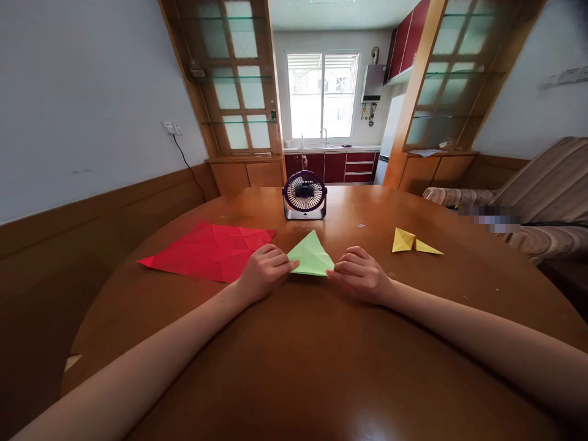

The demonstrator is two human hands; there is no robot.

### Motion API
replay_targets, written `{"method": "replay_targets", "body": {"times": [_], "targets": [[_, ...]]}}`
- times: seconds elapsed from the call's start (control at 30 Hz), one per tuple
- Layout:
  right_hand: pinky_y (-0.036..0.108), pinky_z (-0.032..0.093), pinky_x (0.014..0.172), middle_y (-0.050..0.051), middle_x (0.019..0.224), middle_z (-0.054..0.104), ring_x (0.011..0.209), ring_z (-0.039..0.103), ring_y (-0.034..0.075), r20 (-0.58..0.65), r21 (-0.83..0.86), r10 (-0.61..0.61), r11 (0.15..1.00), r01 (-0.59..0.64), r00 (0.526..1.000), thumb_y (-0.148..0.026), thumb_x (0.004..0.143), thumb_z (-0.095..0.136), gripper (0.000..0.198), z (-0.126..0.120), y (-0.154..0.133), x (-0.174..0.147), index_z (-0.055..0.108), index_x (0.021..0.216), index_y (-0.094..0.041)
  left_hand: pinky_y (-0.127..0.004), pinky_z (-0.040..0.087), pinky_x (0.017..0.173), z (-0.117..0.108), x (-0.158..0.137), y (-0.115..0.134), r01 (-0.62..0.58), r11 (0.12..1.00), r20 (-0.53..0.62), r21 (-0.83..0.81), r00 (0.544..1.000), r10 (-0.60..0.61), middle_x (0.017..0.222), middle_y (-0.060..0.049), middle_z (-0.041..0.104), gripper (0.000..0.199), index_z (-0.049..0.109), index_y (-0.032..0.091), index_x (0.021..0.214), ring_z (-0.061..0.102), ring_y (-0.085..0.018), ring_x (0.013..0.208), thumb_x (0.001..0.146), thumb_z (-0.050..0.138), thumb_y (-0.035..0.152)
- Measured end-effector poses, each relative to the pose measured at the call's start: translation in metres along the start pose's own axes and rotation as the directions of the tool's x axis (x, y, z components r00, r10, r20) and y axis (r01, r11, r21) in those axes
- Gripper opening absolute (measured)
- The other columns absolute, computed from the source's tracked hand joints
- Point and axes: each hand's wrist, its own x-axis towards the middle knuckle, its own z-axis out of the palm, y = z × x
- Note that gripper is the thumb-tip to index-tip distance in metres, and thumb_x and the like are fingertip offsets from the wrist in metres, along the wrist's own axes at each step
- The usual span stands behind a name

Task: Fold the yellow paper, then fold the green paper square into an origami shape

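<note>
A light green folded paper (312, 254), triangular with its tip pointing away from me, is on the table between my hands. My left hand (267, 271) pinches its left corner between thumb and fingers. The right corner is gripped the same way by my right hand (361, 274). Just left of my left hand lies a large red sheet of paper (206, 251) with crease lines, partly covered by that hand. To the right of my right hand sits a small yellow folded paper (403, 241) with a pointed end.
A small dark purple fan (305, 193) stands on the round wooden table (294, 361) beyond the green paper. A striped sofa (542, 190) is at the right, and a wall with a socket and cord (186, 160) is at the left.
</note>
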Motion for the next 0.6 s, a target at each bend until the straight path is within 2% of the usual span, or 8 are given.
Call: {"method": "replay_targets", "body": {"times": [0.1,0.27,0.37,0.6], "targets": [[0.029,0.044,0.07,-0.002,0.067,0.065,0.063,0.054,0.011,-0.007,-0.004,-0.003,1.0,0.003,1.0,-0.011,0.088,0.061,0.013,-0.001,0.001,0.001,0.061,0.078,-0.019,-0.029,0.045,0.069,0.001,-0.004,-0.004,0.036,0.998,0.022,-0.051,0.999,-0.035,0.069,0.001,0.066,0.015,0.066,0.018,0.095,0.058,-0.013,0.063,0.094,0.052,0.016],[0.029,0.044,0.07,-0.002,0.068,0.065,0.061,0.052,0.01,-0.008,0.013,0.021,1.0,-0.021,1.0,-0.011,0.088,0.061,0.011,-0.002,0.002,-0.001,0.062,0.081,-0.019,-0.028,0.048,0.071,-0.004,-0.006,-0.006,0.072,0.972,0.125,-0.224,0.991,-0.045,0.091,-0.005,0.072,0.024,0.065,0.021,0.112,0.065,-0.015,0.079,0.098,0.045,0.021],[0.029,0.044,0.07,-0.002,0.068,0.065,0.062,0.052,0.01,-0.006,0.031,0.039,0.999,-0.039,0.999,-0.011,0.088,0.061,0.01,-0.002,0.003,-0.002,0.062,0.082,-0.02,-0.028,0.049,0.07,-0.006,-0.007,-0.006,0.1,0.947,0.148,-0.304,0.987,-0.057,0.091,-0.007,0.072,0.027,0.066,0.02,0.113,0.065,-0.016,0.08,0.099,0.043,0.021],[0.03,0.045,0.069,-0.001,0.07,0.066,0.062,0.052,0.01,-0.001,0.076,0.056,0.996,-0.056,0.998,-0.012,0.088,0.062,0.008,0.001,0.008,-0.01,0.062,0.083,-0.019,-0.025,0.047,0.064,-0.005,-0.014,-0.017,0.104,0.959,0.123,-0.263,0.99,-0.074,0.085,-0.005,0.072,0.02,0.07,0.022,0.103,0.063,-0.014,0.073,0.096,0.052,0.023]]}}
